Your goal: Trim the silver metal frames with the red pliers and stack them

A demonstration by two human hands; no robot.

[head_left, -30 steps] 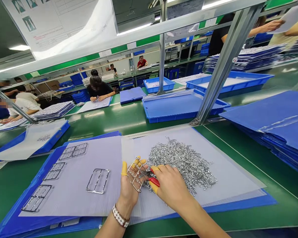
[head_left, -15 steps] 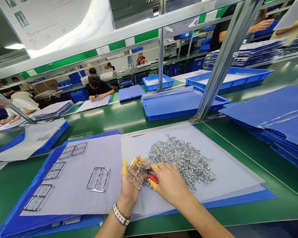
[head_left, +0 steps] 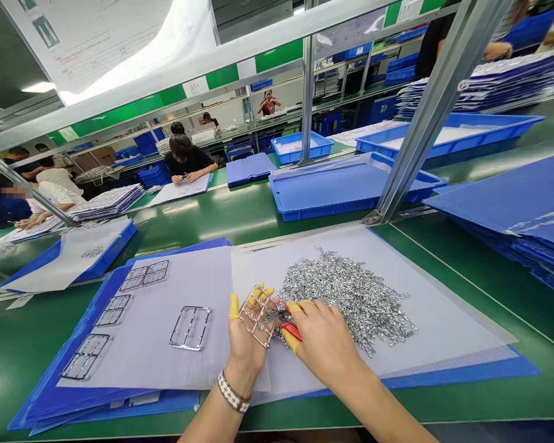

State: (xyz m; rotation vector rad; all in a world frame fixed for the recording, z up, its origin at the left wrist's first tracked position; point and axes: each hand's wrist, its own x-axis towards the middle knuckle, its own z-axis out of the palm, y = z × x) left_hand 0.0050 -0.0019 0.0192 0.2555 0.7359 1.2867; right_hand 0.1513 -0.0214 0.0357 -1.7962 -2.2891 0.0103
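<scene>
My left hand [head_left: 249,332], palm up with yellow finger covers, holds a small silver metal frame [head_left: 260,315] with cross bars. Close to its right side, my right hand [head_left: 316,332] is closed round a red-handled tool [head_left: 292,331], whose tip is hidden near the frame. Behind and to the right of both hands lies a heap of small silver metal pieces [head_left: 346,295] on a white sheet [head_left: 436,307]. On the left sheet [head_left: 143,344], a separate frame [head_left: 190,328] lies flat, with several darker-looking frames [head_left: 85,355] along the left edge.
Blue trays [head_left: 323,191] stand beyond the sheets, with a metal post [head_left: 425,123] at the right one. A blue stack [head_left: 517,203] is at the right; a tilted blue tray [head_left: 115,246] is at the left. Several people sit or stand farther back, one in black [head_left: 189,161] across the bench.
The view has shifted slightly, so the bench things appear a little farther right. The frame and the tool remain in my hands, the frame at a slightly different angle.
</scene>
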